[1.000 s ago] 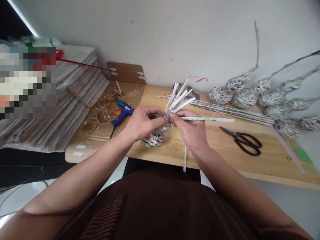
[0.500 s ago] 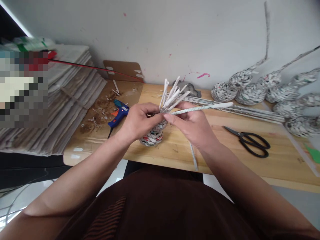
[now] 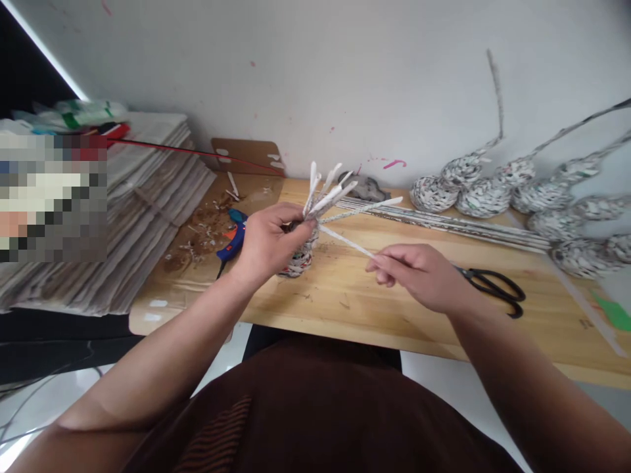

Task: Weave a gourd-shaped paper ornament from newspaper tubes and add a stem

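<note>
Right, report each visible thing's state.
Woven newspaper piece, upper ends splayed
Paper strip, stretched straight
Left hand, gripping the woven newspaper piece
Right hand, pinching the paper strip
Scissors, partly hidden; open or shut unclear
Hot-glue gun, lying down
Newspapers, stacked
Paper rods, lying bunched
Gourd-shaped woven pieces, long tails attached

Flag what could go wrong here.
The paper strip stretches from the woven piece to the right hand; pulled hard, it might tear. The left hand pinches just below the loose white ends, so a slip could let them spread. The scissors, partly hidden behind the right wrist, could get knocked.
</note>
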Tool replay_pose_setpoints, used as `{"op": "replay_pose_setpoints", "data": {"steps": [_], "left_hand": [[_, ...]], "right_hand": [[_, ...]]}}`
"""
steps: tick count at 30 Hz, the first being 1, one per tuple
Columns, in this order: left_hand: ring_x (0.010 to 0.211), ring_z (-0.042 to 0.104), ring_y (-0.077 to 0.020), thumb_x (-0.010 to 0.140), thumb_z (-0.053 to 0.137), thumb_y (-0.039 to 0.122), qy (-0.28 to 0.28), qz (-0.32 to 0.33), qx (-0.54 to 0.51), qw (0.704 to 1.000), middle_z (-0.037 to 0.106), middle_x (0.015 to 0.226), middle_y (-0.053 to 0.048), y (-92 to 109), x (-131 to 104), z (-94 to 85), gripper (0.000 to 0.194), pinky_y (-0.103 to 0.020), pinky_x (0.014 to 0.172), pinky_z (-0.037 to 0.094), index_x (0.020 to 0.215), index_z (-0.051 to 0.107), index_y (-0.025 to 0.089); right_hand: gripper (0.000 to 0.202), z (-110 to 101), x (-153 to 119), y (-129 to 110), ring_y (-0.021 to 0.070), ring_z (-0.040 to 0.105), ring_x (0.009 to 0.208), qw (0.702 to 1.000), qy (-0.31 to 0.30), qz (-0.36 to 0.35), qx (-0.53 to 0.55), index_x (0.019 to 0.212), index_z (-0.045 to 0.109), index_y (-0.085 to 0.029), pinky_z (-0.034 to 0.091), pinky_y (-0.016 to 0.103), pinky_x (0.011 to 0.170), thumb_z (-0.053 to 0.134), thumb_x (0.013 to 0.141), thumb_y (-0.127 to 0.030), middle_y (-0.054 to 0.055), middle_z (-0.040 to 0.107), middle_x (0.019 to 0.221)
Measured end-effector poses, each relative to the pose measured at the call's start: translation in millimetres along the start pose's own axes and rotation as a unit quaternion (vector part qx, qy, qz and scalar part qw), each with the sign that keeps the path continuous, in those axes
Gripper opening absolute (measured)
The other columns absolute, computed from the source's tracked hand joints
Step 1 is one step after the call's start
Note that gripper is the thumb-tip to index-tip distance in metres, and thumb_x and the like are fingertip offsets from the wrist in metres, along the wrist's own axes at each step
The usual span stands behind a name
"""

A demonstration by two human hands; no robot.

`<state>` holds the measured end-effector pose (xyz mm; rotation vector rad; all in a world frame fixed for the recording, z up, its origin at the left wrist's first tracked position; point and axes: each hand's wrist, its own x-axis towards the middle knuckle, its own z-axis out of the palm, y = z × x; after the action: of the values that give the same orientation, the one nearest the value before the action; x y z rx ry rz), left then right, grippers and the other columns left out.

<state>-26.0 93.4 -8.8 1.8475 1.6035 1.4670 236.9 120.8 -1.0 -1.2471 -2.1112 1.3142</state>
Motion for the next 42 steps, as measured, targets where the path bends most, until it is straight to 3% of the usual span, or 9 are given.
{"op": "replay_pose_setpoints", "data": {"steps": [3, 6, 11, 17, 21, 25, 32, 37, 42], "left_hand": [[0.084, 0.071, -0.0199, 0.08, 0.07, 0.022, 0.011, -0.024, -0.015, 1.0, 0.079, 0.088, -0.004, -4, 3, -3.4, 0.01, -0.03, 0.079, 0.052, 0.082, 0.08, 0.018], [0.077, 0.068, -0.0185, 0.079, 0.072, 0.025, 0.038, -0.059, -0.042, 0.997, 0.076, 0.079, -0.003, -7, 6, -6.6, 0.011, -0.029, 0.072, 0.051, 0.079, 0.079, 0.017], [0.066, 0.06, -0.0155, 0.077, 0.074, 0.032, 0.077, -0.097, -0.105, 0.987, 0.069, 0.069, 0.0, -4, 9, -6.3, 0.016, -0.026, 0.061, 0.045, 0.075, 0.078, 0.017], [0.06, 0.054, -0.0132, 0.073, 0.078, 0.036, 0.101, -0.132, -0.177, 0.97, 0.062, 0.062, 0.002, 9, 6, -4.2, 0.021, -0.025, 0.056, 0.04, 0.066, 0.073, 0.017], [0.057, 0.052, -0.0121, 0.072, 0.078, 0.035, 0.106, -0.153, -0.219, 0.958, 0.061, 0.06, 0.002, 14, 4, -5.5, 0.021, -0.024, 0.055, 0.039, 0.064, 0.072, 0.017], [0.057, 0.052, -0.0117, 0.072, 0.079, 0.034, 0.117, -0.158, -0.249, 0.948, 0.06, 0.059, 0.003, 18, 3, -4.6, 0.021, -0.025, 0.056, 0.04, 0.064, 0.071, 0.017], [0.056, 0.051, -0.0102, 0.068, 0.081, 0.033, 0.128, -0.182, -0.304, 0.926, 0.061, 0.058, 0.003, 27, -1, 0.6, 0.021, -0.024, 0.055, 0.04, 0.062, 0.07, 0.016], [0.055, 0.05, -0.0095, 0.067, 0.082, 0.034, 0.099, -0.201, -0.334, 0.916, 0.06, 0.059, 0.003, 35, -7, 6.9, 0.023, -0.023, 0.054, 0.04, 0.06, 0.068, 0.016], [0.056, 0.049, -0.0099, 0.07, 0.08, 0.035, 0.082, -0.189, -0.312, 0.928, 0.059, 0.06, 0.002, 41, -15, 6.7, 0.026, -0.024, 0.056, 0.041, 0.059, 0.066, 0.017]], "right_hand": [[0.046, -36, -29, 33, 0.0229, 0.069, 0.075, 0.988, 0.056, 0.061, -0.134, 0.086, 0.076, -0.021, 0.052, 0.035, 0.07, 0.052, 0.092, -0.059, 0.008, 0.077, 0.084], [0.043, -68, -59, 78, 0.031, 0.067, 0.07, 0.921, 0.188, 0.094, -0.327, 0.084, 0.076, -0.024, 0.046, 0.04, 0.06, 0.052, 0.086, -0.06, 0.01, 0.075, 0.078], [0.035, -85, -83, 129, 0.0362, 0.069, 0.073, 0.9, 0.233, 0.126, -0.345, 0.088, 0.069, -0.024, 0.05, 0.046, 0.06, 0.06, 0.072, -0.054, 0.014, 0.075, 0.088], [0.028, -95, -76, 128, 0.0412, 0.068, 0.083, 0.897, 0.195, 0.074, -0.39, 0.08, 0.068, -0.027, 0.049, 0.054, 0.071, 0.055, 0.075, -0.051, 0.016, 0.075, 0.085], [0.018, -109, -77, 128, 0.0336, 0.068, 0.071, 0.902, 0.182, 0.029, -0.389, 0.078, 0.068, -0.032, 0.046, 0.049, 0.065, 0.058, 0.079, -0.046, 0.016, 0.074, 0.083], [0.015, -114, -79, 129, 0.0248, 0.063, 0.054, 0.909, 0.155, 0.082, -0.377, 0.066, 0.061, -0.035, 0.041, 0.043, 0.054, 0.066, 0.076, -0.045, 0.015, 0.071, 0.07], [0.032, -59, -79, 90, 0.0325, 0.072, 0.075, 0.947, 0.188, 0.051, -0.257, 0.09, 0.06, -0.026, 0.053, 0.041, 0.06, 0.07, 0.071, -0.05, 0.012, 0.076, 0.088], [0.023, 14, -71, 31, 0.0217, 0.067, 0.074, 0.997, 0.08, -0.018, -0.01, 0.09, 0.059, -0.022, 0.054, 0.032, 0.065, 0.065, 0.086, -0.044, 0.006, 0.07, 0.081], [0.021, 49, -49, 0, 0.014, 0.054, 0.061, 0.995, 0.088, -0.057, -0.003, 0.078, 0.056, -0.022, 0.044, 0.026, 0.058, 0.071, 0.082, -0.036, -0.002, 0.06, 0.068]]}}
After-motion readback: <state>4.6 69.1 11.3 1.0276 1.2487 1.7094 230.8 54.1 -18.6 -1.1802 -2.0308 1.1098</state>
